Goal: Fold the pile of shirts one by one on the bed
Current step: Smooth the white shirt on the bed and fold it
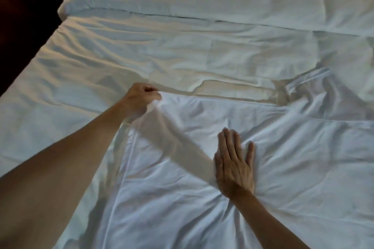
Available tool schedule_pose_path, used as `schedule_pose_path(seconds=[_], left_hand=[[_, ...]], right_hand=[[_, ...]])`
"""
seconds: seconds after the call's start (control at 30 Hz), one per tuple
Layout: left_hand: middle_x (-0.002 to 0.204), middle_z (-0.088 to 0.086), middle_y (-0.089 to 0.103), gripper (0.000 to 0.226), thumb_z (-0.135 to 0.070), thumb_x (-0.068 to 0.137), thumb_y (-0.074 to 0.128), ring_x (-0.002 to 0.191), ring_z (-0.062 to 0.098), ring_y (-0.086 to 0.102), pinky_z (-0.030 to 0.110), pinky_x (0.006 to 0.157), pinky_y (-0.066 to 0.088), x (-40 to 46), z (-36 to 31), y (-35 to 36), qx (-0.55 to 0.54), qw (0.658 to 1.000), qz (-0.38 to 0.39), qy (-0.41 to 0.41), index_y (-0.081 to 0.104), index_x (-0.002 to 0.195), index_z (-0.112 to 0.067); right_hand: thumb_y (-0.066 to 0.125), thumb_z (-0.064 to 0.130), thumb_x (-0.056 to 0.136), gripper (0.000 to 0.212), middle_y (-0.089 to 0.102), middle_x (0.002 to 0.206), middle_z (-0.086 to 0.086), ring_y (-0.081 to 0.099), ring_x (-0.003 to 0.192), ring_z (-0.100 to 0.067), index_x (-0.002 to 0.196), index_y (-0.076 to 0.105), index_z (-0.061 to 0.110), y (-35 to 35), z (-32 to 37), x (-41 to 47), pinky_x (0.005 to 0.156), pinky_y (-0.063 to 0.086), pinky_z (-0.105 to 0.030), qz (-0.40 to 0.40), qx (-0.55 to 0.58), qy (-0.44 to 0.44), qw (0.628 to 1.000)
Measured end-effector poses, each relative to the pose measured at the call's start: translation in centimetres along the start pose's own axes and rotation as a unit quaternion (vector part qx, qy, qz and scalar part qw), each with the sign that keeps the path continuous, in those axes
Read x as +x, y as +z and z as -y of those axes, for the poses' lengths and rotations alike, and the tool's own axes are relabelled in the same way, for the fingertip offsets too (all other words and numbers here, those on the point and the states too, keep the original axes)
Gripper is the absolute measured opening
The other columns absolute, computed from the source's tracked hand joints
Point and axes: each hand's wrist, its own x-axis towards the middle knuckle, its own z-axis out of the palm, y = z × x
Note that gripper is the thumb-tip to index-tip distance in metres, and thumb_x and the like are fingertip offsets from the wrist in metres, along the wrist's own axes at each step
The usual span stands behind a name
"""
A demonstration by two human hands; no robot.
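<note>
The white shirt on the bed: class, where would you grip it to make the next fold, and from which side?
Grip the far-left corner of the white shirt, coming from the left, as the left hand does. The edge there lifts free, while the right hand presses the middle flat as an anchor.

Shirt (182, 168): white cloth, smooth, creased. Bed (141, 50): white matt cloth, rumpled.

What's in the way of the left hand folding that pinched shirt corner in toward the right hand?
Nothing visible. The left hand pinches the white shirt at its far left corner. The right hand lies flat on the shirt's middle. Between the two is only bare, wrinkled shirt fabric on the bed.
</note>
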Motion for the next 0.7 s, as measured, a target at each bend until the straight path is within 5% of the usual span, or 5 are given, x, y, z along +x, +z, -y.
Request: schedule_pose_path(seconds=[0.13, 0.3, 0.5, 0.57, 0.7], left_hand=[[0.087, 0.004, 0.067, 0.019, -0.009, 0.077, 0.08, 0.079, 0.013, 0.06, 0.017, 0.067, 0.046, 1.8, 0.3, -0.9, 0.02, 0.999, 0.002, 0.028, 0.074, 0.095, -0.009], [0.111, 0.018, 0.069, 0.039, -0.014, 0.078, 0.073, 0.105, 0.036, 0.062, 0.037, 0.091, 0.047, 0.0, 2.7, 3.9, 0.14, 0.924, -0.324, 0.149, 0.067, 0.115, -0.005], [0.157, 0.009, 0.038, 0.057, -0.04, 0.1, 0.04, 0.148, 0.023, 0.03, 0.059, 0.115, 0.024, -9.7, 5.1, 16.5, 0.272, 0.883, -0.03, 0.382, 0.041, 0.149, -0.011], [0.162, 0.006, 0.026, 0.064, -0.052, 0.098, 0.031, 0.151, 0.023, 0.02, 0.066, 0.114, 0.019, -7.5, 8.0, 13.4, 0.398, 0.835, -0.06, 0.375, 0.033, 0.154, -0.019], [0.164, 0.008, 0.019, 0.068, -0.055, 0.097, 0.019, 0.152, 0.032, 0.014, 0.07, 0.113, 0.001, -3.3, 12.1, 4.9, 0.469, 0.847, -0.174, 0.183, 0.03, 0.156, -0.022]], right_hand=[[0.022, 0.035, 0.1, 0.06, 0.01, 0.166, 0.003, 0.006, 0.153, -0.02, 0.157, 0.02, 0.017, 0.0, 0.0, -0.1, 0.119, 0.007, -0.061, -0.006, 0.005, 0.0, 1.0], [0.022, 0.036, 0.1, 0.061, 0.008, 0.166, 0.002, 0.006, 0.153, -0.019, 0.157, 0.019, 0.017, -0.1, 0.1, -0.1, 0.119, 0.007, -0.061, -0.001, 0.009, -0.001, 1.0], [0.017, 0.04, 0.102, 0.063, 0.005, 0.166, -0.004, 0.005, 0.153, -0.02, 0.157, 0.016, 0.01, -0.1, 0.0, -0.4, 0.12, 0.004, -0.058, -0.008, 0.029, 0.014, 0.999], [0.019, 0.04, 0.102, 0.064, 0.004, 0.166, -0.004, 0.005, 0.153, -0.019, 0.157, 0.014, 0.009, -0.1, 0.0, -0.4, 0.121, 0.001, -0.056, -0.012, 0.032, 0.012, 0.999], [0.021, 0.04, 0.101, 0.065, 0.004, 0.166, -0.003, 0.004, 0.153, -0.018, 0.157, 0.014, 0.009, 0.0, 0.0, -0.2, 0.121, -0.001, -0.055, -0.015, 0.033, 0.011, 0.999]])
